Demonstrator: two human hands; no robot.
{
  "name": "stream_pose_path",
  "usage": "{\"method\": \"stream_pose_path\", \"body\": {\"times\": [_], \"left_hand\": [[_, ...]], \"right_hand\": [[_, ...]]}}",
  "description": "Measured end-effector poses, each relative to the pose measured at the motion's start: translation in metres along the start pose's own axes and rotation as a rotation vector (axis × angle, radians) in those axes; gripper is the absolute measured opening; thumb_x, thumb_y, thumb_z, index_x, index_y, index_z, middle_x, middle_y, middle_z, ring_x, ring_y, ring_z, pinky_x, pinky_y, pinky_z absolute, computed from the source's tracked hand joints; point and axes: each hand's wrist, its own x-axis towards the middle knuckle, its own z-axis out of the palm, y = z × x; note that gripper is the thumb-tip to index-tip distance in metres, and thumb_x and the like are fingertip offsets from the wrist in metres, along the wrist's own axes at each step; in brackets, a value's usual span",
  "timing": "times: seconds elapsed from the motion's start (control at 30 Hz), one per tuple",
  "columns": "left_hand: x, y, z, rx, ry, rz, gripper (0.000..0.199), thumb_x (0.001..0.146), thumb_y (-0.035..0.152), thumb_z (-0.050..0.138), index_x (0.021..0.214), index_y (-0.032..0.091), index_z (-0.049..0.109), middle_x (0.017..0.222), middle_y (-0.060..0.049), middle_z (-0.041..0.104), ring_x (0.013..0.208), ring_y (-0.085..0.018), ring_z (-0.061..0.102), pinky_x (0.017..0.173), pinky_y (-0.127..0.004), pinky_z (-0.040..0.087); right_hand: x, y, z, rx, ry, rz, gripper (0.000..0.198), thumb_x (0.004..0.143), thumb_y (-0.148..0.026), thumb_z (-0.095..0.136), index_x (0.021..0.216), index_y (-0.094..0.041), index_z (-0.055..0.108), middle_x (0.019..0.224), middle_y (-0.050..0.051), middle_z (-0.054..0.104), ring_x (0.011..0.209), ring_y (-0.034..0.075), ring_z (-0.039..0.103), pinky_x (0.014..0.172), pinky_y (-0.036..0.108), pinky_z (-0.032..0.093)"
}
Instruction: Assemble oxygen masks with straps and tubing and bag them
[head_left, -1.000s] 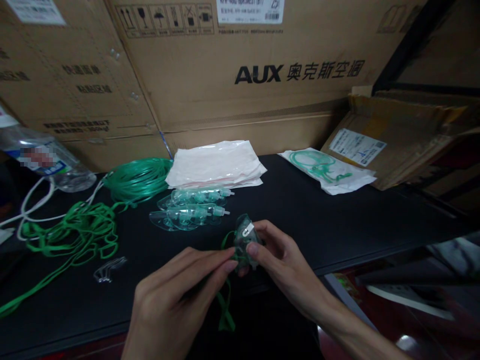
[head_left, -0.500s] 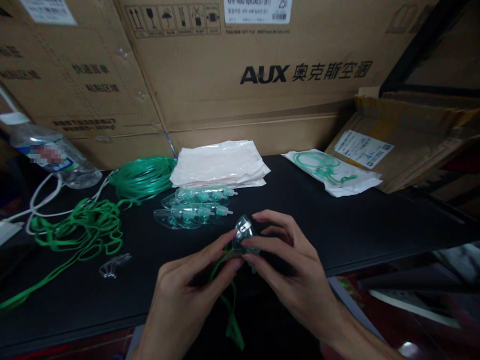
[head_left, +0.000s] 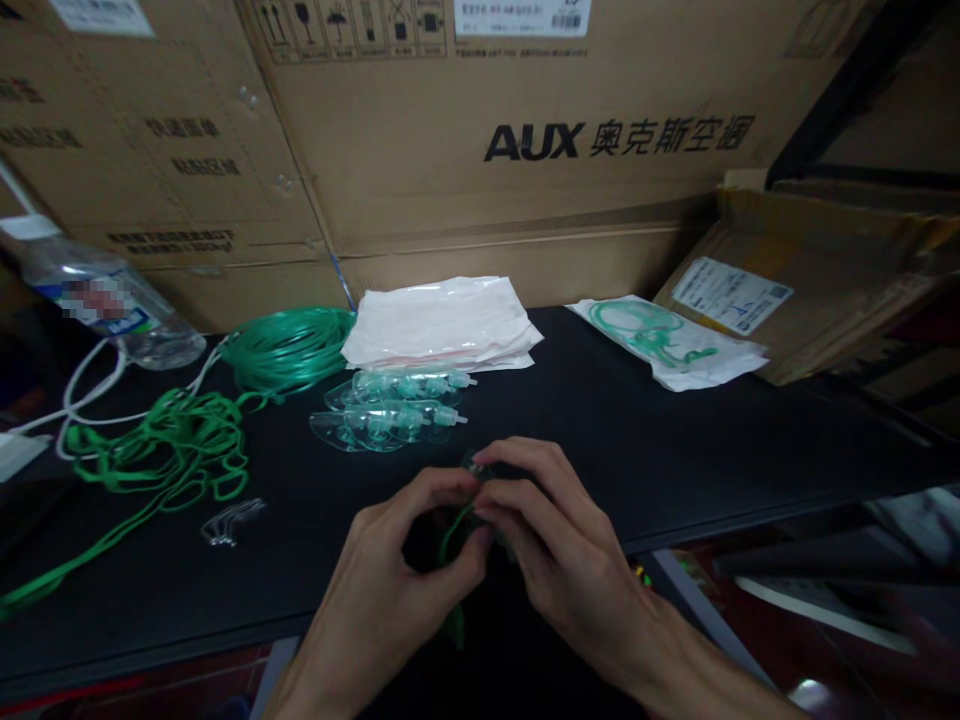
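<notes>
Left hand (head_left: 379, 570), 1: fingers curled, grasping the clear face mask (head_left: 474, 462) jointly with the right hand (head_left: 562, 540). Mask location: between the fingertips, near the front edge of the counter (head_left: 675, 440), mostly hidden from me. Green elastic strap (head_left: 448, 545), 1: running down from the fingertips; which hand pinches it, I cannot tell. Risks, my judgement: strap slipping free, should its stretch beat a light pinch; mask wall buckling, if I press too hard; strap twisting, since its lower length hangs loose. Side hazard: small shiny strips (head_left: 225, 528), left of the hands, easily scattered by a straying wrist.
</notes>
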Motion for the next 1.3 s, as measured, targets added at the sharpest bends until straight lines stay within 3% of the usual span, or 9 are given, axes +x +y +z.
{"method": "stream_pose_path", "body": {"times": [0.17, 0.4, 0.5, 0.63, 0.8, 0.97, 1.13, 1.2, 1.3], "left_hand": [[-0.002, -0.005, -0.003, -0.023, -0.025, -0.07, 0.019, 0.086, 0.015, 0.067, 0.1, 0.027, 0.065, 0.089, 0.007, 0.075, 0.08, -0.011, 0.074, 0.072, -0.018, 0.055], [-0.003, -0.01, -0.007, -0.092, -0.044, -0.201, 0.013, 0.089, 0.027, 0.071, 0.101, 0.027, 0.066, 0.092, 0.003, 0.076, 0.085, -0.015, 0.072, 0.076, -0.023, 0.052], [0.0, -0.009, -0.009, -0.295, -0.051, -0.298, 0.017, 0.086, 0.029, 0.075, 0.101, 0.025, 0.068, 0.092, 0.0, 0.077, 0.084, -0.017, 0.072, 0.075, -0.024, 0.053], [0.003, -0.009, -0.018, -0.651, -0.061, -0.425, 0.027, 0.082, 0.034, 0.082, 0.103, 0.022, 0.072, 0.089, -0.002, 0.076, 0.073, -0.015, 0.068, 0.069, -0.022, 0.052], [0.004, -0.004, -0.02, -0.887, -0.125, -0.573, 0.04, 0.075, 0.04, 0.088, 0.109, 0.021, 0.076, 0.087, -0.002, 0.071, 0.065, -0.01, 0.06, 0.055, -0.017, 0.045], [0.003, -0.003, -0.025, -0.753, -0.152, -0.568, 0.051, 0.084, 0.054, 0.079, 0.123, 0.023, 0.071, 0.079, 0.0, 0.066, 0.047, -0.003, 0.045, 0.043, -0.016, 0.029], [0.001, -0.008, -0.051, -0.597, -0.153, -0.544, 0.062, 0.082, 0.063, 0.076, 0.125, 0.019, 0.069, 0.072, 0.0, 0.067, 0.037, -0.001, 0.032, 0.04, -0.019, 0.015], [-0.002, -0.01, -0.06, -0.57, -0.081, -0.543, 0.063, 0.079, 0.063, 0.078, 0.122, 0.018, 0.071, 0.065, 0.002, 0.062, 0.038, -0.002, 0.034, 0.041, -0.019, 0.019], [-0.007, -0.012, -0.07, -0.463, -0.032, -0.502, 0.06, 0.078, 0.064, 0.077, 0.116, 0.018, 0.076, 0.062, 0.0, 0.066, 0.051, -0.012, 0.055, 0.051, -0.021, 0.04]], "right_hand": [[-0.004, 0.001, -0.01, -0.123, -0.001, -0.023, 0.025, 0.097, 0.002, 0.054, 0.109, -0.019, 0.059, 0.117, 0.012, 0.064, 0.114, 0.024, 0.059, 0.094, 0.042, 0.054], [-0.01, 0.009, -0.031, -0.141, 0.036, 0.135, 0.02, 0.098, -0.004, 0.056, 0.1, -0.023, 0.061, 0.113, 0.008, 0.064, 0.106, 0.021, 0.065, 0.091, 0.036, 0.055], [-0.011, 0.008, -0.031, -0.004, -0.019, 0.158, 0.023, 0.098, -0.007, 0.057, 0.111, -0.026, 0.062, 0.12, 0.007, 0.066, 0.112, 0.021, 0.067, 0.096, 0.034, 0.056], [-0.011, 0.009, -0.032, 0.12, -0.197, 0.128, 0.054, 0.097, -0.003, 0.052, 0.145, -0.029, 0.051, 0.148, 0.008, 0.057, 0.138, 0.02, 0.055, 0.116, 0.037, 0.047], [-0.011, 0.014, -0.023, 0.16, -0.283, 0.003, 0.074, 0.092, -0.003, 0.062, 0.155, -0.033, 0.042, 0.159, 0.009, 0.049, 0.145, 0.022, 0.05, 0.117, 0.039, 0.046], [-0.01, 0.018, -0.012, 0.244, -0.205, 0.056, 0.067, 0.09, -0.013, 0.075, 0.148, -0.038, 0.052, 0.143, 0.006, 0.067, 0.134, 0.024, 0.062, 0.112, 0.038, 0.053], [-0.007, 0.025, -0.028, 0.413, -0.076, 0.345, 0.038, 0.087, -0.028, 0.08, 0.122, -0.032, 0.068, 0.113, 0.006, 0.078, 0.103, 0.025, 0.077, 0.091, 0.032, 0.063], [-0.007, 0.032, -0.036, 0.566, -0.044, 0.468, 0.026, 0.091, -0.035, 0.076, 0.115, -0.03, 0.068, 0.104, 0.007, 0.079, 0.097, 0.026, 0.077, 0.088, 0.035, 0.063], [-0.009, 0.041, -0.039, 0.766, -0.06, 0.557, 0.027, 0.094, -0.046, 0.07, 0.114, -0.028, 0.068, 0.101, 0.009, 0.079, 0.096, 0.028, 0.077, 0.088, 0.041, 0.061]]}}
